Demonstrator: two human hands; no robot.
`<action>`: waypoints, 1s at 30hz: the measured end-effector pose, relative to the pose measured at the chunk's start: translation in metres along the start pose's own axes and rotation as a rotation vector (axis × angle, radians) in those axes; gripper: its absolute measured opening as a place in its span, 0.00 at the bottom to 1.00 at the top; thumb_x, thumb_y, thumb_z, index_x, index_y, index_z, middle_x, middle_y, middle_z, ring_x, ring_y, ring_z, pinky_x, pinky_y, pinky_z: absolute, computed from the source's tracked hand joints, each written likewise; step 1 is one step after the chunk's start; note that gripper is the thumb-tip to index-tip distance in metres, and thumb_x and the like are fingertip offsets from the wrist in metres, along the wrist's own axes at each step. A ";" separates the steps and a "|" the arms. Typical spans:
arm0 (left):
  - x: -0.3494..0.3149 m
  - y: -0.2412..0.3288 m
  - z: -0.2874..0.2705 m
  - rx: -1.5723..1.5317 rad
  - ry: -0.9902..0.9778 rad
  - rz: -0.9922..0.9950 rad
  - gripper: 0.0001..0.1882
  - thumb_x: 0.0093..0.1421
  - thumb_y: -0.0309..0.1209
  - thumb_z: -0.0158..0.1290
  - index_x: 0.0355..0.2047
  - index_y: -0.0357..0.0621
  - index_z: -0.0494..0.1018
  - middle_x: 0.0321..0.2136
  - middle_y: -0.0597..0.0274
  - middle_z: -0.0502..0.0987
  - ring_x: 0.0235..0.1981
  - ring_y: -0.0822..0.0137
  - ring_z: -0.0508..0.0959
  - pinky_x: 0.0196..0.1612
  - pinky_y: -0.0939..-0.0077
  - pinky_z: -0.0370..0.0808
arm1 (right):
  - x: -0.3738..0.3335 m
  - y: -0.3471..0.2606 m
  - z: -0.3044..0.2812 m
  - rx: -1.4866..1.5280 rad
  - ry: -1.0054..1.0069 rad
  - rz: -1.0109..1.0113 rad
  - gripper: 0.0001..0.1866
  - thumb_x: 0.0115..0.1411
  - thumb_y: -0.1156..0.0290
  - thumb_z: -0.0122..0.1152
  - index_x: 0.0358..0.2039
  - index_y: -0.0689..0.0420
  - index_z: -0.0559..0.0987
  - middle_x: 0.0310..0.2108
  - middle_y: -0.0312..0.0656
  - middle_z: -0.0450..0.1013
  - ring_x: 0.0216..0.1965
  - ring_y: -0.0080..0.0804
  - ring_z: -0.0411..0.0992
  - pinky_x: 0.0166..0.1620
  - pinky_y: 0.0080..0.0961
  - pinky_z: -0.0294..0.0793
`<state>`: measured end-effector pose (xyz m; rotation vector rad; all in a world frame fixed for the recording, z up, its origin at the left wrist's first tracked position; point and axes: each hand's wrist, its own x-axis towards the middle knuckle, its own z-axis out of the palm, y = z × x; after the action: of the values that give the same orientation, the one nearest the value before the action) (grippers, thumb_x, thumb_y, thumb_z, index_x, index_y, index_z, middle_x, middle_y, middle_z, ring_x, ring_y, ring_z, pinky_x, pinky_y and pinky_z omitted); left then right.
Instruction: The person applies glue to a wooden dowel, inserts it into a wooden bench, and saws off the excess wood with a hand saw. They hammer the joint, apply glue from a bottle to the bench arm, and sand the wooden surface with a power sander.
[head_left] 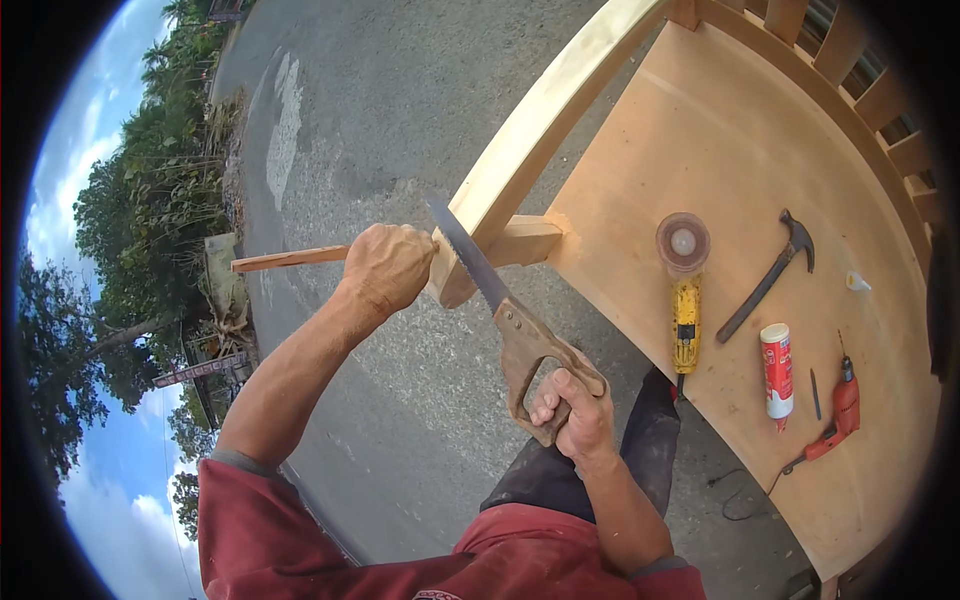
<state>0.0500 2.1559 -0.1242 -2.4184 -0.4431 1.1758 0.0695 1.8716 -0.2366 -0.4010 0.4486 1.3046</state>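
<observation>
My right hand (578,415) is wrapped round the worn wooden handle of a handsaw (522,345). The saw's blade slants up and left, lying across the end of a pale curved wooden armrest (545,110). Whether its teeth are in the wood, I cannot tell. At that same end my left hand (388,268) is closed in a fist round a thin wooden strip (290,258), which sticks out to the left. The strip's other end is hidden by the fist and the armrest.
On the wide wooden panel (640,150) at right lie a yellow angle grinder (687,325), a hammer (768,275), a red-and-white bottle (777,370), a pencil-like stick (815,393), a small white nozzle (857,282) and a red drill (842,410). A cable hangs off its near edge.
</observation>
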 end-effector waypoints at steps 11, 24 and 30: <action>0.000 0.003 -0.005 0.026 -0.004 -0.005 0.08 0.62 0.27 0.53 0.33 0.43 0.82 0.25 0.56 0.81 0.26 0.62 0.83 0.31 0.68 0.79 | 0.014 0.000 0.019 -0.090 0.049 0.013 0.27 0.65 0.72 0.60 0.62 0.71 0.69 0.21 0.34 0.68 0.20 0.20 0.67 0.27 0.19 0.70; 0.003 0.002 -0.006 0.031 -0.069 -0.009 0.10 0.65 0.28 0.51 0.34 0.42 0.82 0.25 0.57 0.80 0.26 0.63 0.83 0.31 0.68 0.79 | 0.015 0.003 0.023 -0.144 0.073 0.027 0.30 0.65 0.75 0.59 0.65 0.72 0.64 0.21 0.34 0.69 0.19 0.18 0.66 0.25 0.20 0.70; 0.005 0.000 -0.004 0.011 -0.120 -0.023 0.09 0.64 0.28 0.50 0.32 0.43 0.81 0.25 0.57 0.80 0.27 0.64 0.83 0.31 0.68 0.79 | 0.042 0.009 0.035 -0.159 0.058 0.045 0.30 0.65 0.76 0.57 0.65 0.72 0.63 0.21 0.35 0.70 0.19 0.17 0.66 0.25 0.19 0.70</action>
<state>0.0559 2.1569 -0.1257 -2.3355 -0.4980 1.3140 0.0728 1.9266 -0.2294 -0.5655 0.4053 1.3798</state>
